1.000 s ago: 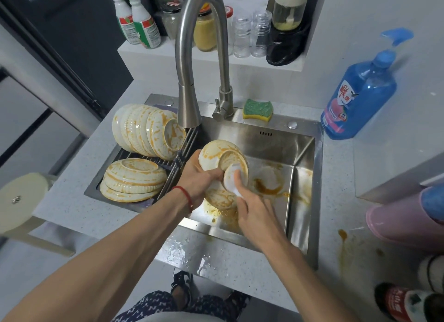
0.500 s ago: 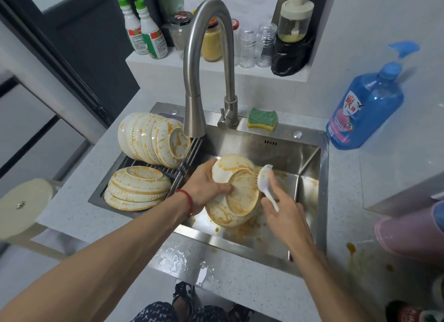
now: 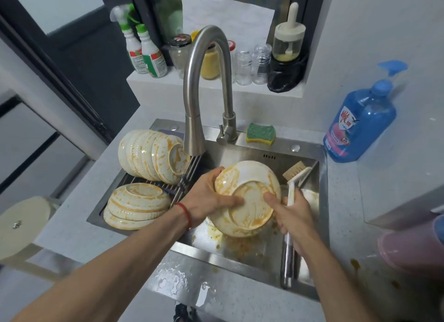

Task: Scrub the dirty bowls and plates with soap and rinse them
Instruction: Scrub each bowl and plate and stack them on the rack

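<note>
My left hand (image 3: 209, 199) grips a cream bowl (image 3: 247, 199) streaked with orange sauce, held upside down over the steel sink (image 3: 240, 247), thumb across its base. My right hand (image 3: 292, 216) holds a white-handled dish brush (image 3: 294, 180) beside the bowl's right edge, its thumb touching the bowl's base. The bristle head points up and away from the bowl. More dirty bowls lean in a row (image 3: 153, 156) on the rack at the left, and a stack of dirty plates (image 3: 137, 206) lies in front of them.
The tall faucet (image 3: 204, 93) arches over the sink with no water running. A green sponge (image 3: 260, 133) sits on the sink's back rim. A blue soap pump bottle (image 3: 360, 124) stands on the right counter. Spray bottles and jars (image 3: 149, 55) line the back ledge. Sauce spots mark the counter (image 3: 355, 264).
The brush has come off the bowl and now sits at its right side, bristles up. My right thumb has moved onto the bowl's base. The bowl sits higher and more upside down.
</note>
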A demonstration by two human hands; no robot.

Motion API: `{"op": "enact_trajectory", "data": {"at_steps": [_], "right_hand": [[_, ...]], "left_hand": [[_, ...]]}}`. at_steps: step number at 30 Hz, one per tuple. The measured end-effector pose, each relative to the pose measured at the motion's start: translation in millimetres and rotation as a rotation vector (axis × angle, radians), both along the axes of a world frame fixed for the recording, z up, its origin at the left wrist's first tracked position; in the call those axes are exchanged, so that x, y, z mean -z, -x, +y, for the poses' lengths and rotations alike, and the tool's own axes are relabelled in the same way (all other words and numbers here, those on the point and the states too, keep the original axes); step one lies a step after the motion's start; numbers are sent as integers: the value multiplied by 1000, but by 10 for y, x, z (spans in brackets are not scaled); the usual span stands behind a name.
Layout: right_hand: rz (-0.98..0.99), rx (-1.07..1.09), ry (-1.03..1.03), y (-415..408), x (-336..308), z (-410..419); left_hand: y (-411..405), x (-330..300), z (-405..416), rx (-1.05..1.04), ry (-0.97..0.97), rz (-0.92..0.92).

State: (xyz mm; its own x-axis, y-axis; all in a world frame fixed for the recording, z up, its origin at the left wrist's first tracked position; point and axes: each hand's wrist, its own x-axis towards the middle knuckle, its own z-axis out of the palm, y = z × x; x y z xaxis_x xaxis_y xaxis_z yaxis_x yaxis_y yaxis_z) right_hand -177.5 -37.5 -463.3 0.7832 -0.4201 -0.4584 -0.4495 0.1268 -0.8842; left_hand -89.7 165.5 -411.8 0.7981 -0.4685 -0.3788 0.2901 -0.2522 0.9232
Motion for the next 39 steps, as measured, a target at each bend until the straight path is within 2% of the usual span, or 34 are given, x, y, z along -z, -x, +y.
{"op": "enact_trajectory", "data": {"at_steps": [3,6,10,12,16,18,20,23,26,29,33,36,39], "right_hand": [[53,-127,171,-7,-2,-18],[148,-271,383,3,-113,-96],[-11,-506,495,86,-441,240],[-41,-573,610,51,-492,327],[20,-449,697,-7,-579,296],[14,-577,731,126,-681,456],[86,-587,828,112,-710,440],[171,-503,832,48,-673,322],[172,-605,820,212,-618,443],[218,-504,791,158,-587,341],[154,-601,847,269,-704,518],[234,-466,825,161,-589,319],[188,-510,814,236,-671,411]], "left_hand": [[13,174,-31,-97,-79,-107],[-38,206,-44,-78,-242,-254],[-17,162,-108,-4,-460,-398],[-6,145,-126,12,-488,-408],[22,89,-164,1,-488,-420],[56,74,-185,-9,-487,-404],[105,90,-210,-28,-480,-372],[177,105,-238,-71,-494,-368],[159,120,-212,-86,-499,-398],[155,84,-199,-34,-518,-410],[150,60,-242,-53,-540,-467],[145,41,-270,-29,-560,-497],[161,45,-276,-39,-559,-498]]}}
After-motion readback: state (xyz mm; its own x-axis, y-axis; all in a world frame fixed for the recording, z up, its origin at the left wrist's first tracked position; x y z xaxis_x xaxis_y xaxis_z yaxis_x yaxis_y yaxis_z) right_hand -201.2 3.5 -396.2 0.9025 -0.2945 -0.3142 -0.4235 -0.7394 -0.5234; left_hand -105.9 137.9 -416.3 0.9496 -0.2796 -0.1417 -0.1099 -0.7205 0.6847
